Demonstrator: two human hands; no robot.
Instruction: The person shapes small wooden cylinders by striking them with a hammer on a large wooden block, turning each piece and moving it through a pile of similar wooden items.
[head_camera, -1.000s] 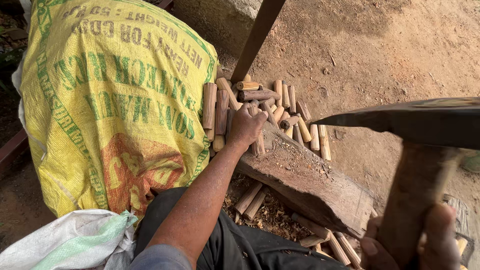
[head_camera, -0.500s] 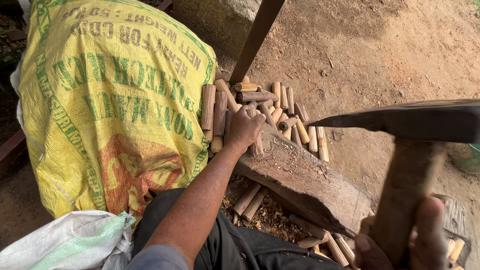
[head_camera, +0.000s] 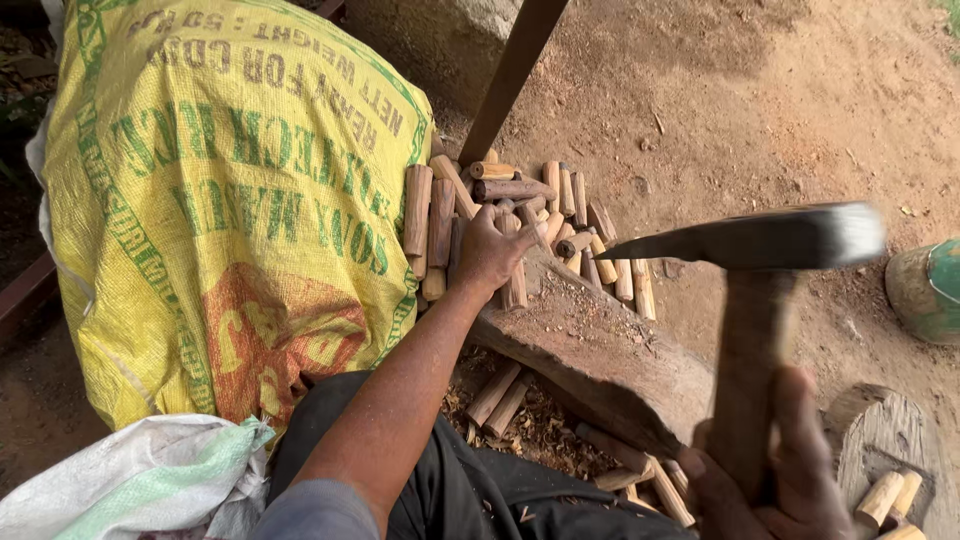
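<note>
Hands on sticks (head_camera: 520, 215), hatchet (head_camera: 760, 300)

Blurred by motion: hammer head (head_camera: 760, 237). Cut off at the bottom edge: right hand (head_camera: 775, 480). Cut off at the right edge: green pot (head_camera: 928, 290). Hidden among wooden sticks (head_camera: 520, 215): fingertips of left hand (head_camera: 490, 250).

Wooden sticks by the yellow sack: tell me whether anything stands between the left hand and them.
Nothing visible does. The left hand already rests on the pile of wooden sticks, fingers touching them beside the yellow sack.
</note>
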